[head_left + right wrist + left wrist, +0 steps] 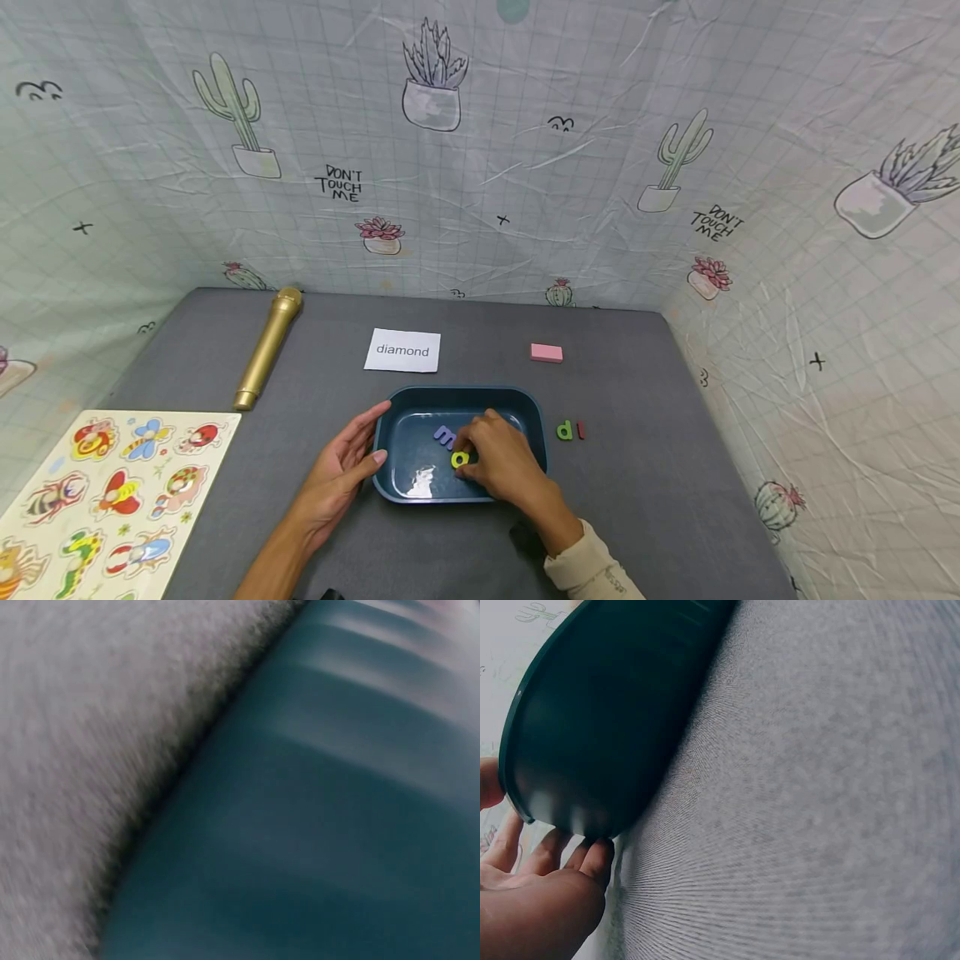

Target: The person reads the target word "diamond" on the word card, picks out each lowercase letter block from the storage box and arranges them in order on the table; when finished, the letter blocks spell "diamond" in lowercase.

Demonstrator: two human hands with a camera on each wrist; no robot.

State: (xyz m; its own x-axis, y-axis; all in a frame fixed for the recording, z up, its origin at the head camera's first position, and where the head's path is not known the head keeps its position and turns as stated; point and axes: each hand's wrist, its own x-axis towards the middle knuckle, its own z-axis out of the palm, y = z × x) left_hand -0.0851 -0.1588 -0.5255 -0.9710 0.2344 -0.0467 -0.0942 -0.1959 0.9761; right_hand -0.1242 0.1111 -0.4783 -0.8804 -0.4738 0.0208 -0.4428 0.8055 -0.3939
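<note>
A dark teal tray [420,487] lies on the grey table. My left hand [341,475] holds its left end, thumb at the rim and fingers against the outer wall, also seen in the left wrist view. Inside the tray, my right hand [498,454] pinches a small yellow letter [460,459] between thumb and fingers; whether it is an a or an o is hard to tell. Beside it lies a purple letter m [445,437]. The right wrist view shows only the tray's outer wall [300,825] and table, blurred, with no hand.
Right of the tray lie a green letter d [564,430] and a thin red letter [581,430]. Behind are a card reading "diamond" [402,351] and a pink block [546,353]. A gold microphone [268,350] and an insect picture board [112,492] are at the left.
</note>
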